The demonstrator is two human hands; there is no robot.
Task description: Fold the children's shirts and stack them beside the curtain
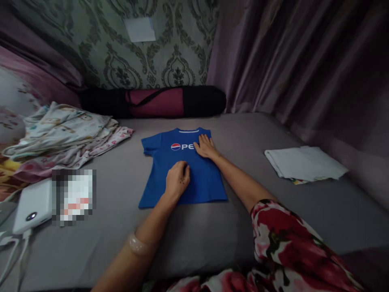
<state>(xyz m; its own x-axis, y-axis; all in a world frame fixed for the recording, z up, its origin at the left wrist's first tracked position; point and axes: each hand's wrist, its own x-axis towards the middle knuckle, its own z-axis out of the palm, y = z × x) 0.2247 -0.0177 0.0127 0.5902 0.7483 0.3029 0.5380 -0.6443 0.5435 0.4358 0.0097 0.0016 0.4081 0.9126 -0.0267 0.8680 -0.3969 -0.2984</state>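
Note:
A blue short-sleeved T-shirt (pixel 161 178) lies face up and spread flat on the bed, its neckline pointing away from me. On its chest are a round red, white and blue logo and white letters, partly covered. My right hand (pixel 206 147) rests flat and open on the upper right of the shirt, fingers spread near the shoulder. The shirt's right edge runs nearly straight, with no sleeve sticking out there; the left sleeve is spread out. Over the middle of the shirt, my left hand (pixel 178 179) is loosely curled, its fingertips mostly hidden; the cloth around it looks smooth.
Rumpled printed cloths (pixel 67 125) are heaped at the left. Nearer stand a white power bank (pixel 34 207) with cables and a blurred-out item (pixel 75 196). A folded white cloth (pixel 304 162) lies at the right. A long black and maroon bag (pixel 158 103) lies along the wall.

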